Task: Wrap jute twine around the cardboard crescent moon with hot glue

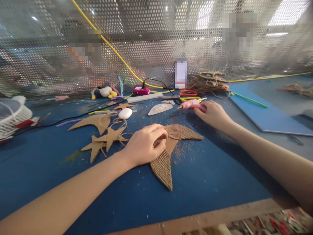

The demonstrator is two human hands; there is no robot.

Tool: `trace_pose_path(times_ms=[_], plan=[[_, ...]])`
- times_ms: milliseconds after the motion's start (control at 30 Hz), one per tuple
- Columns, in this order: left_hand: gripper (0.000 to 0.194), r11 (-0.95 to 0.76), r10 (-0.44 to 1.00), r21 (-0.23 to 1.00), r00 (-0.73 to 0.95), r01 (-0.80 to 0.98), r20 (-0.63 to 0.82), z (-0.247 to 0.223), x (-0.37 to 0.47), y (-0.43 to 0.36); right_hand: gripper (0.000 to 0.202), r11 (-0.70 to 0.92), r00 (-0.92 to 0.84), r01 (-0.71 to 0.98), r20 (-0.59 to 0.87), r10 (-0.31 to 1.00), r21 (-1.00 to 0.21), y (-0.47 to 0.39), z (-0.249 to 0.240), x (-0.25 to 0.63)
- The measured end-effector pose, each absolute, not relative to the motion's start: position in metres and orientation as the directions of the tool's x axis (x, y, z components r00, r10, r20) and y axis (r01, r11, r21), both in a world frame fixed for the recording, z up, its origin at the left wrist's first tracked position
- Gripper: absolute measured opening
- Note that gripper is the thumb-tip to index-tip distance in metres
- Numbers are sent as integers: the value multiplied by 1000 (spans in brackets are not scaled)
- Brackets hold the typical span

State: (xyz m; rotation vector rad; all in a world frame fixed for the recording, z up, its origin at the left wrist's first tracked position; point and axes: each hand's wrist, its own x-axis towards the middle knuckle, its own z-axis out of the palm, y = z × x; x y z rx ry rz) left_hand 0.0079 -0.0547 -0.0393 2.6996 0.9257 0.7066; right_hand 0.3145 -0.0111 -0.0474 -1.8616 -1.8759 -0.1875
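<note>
Your left grip (pixel 146 143) was curled nearly closed over the twine-covered tail (pixel 162 169) on the counter (pixel 215 182), apparently steadying it! Your right grip (pixel 212 112) wrapped snugly round the pink glue gun (pixel 190 104), nozzle leftward, perhaps for easy aiming. Cardboard stars (pixel 111 138) crowded the left; the near edge (pixel 210 218) sat well apart, leaving sweeping room rightward.

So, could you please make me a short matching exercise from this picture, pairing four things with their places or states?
Things:
1. Left hand
2. Right hand
3. Cardboard stars
4. Green stick

Places or states:
A. Lying on the blue board
B. Overlapping each other
C. Touching the twine-covered piece
D. Holding the pink tool

Pairs: 1-C, 2-D, 3-B, 4-A
</note>
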Motion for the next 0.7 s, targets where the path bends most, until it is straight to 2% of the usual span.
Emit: trace_pose_path(times_ms=[100, 200, 333, 433, 700], plan=[[20, -780, 625, 344, 681, 523, 381, -40, 8, -54, 25, 83, 104, 920, 444, 890, -382, -18, -41, 308], [25, -787, 615, 347, 686, 510, 388, -41, 7, -53, 26, 187, 52, 892, 506, 861, -410, -27, -36, 299], [27, -806, 589, 348, 697, 478, 409, -43, 7, -51, 30, 376, -121, 874, 612, 782, -307, -37, -33, 291], [27, -811, 583, 351, 696, 469, 418, -43, 7, -51, 22, 489, -252, 849, 660, 708, -201, -41, -31, 288], [27, -806, 588, 364, 703, 467, 401, -43, 8, -51, 15, 609, -428, 793, 684, 591, -30, -43, -32, 288]])
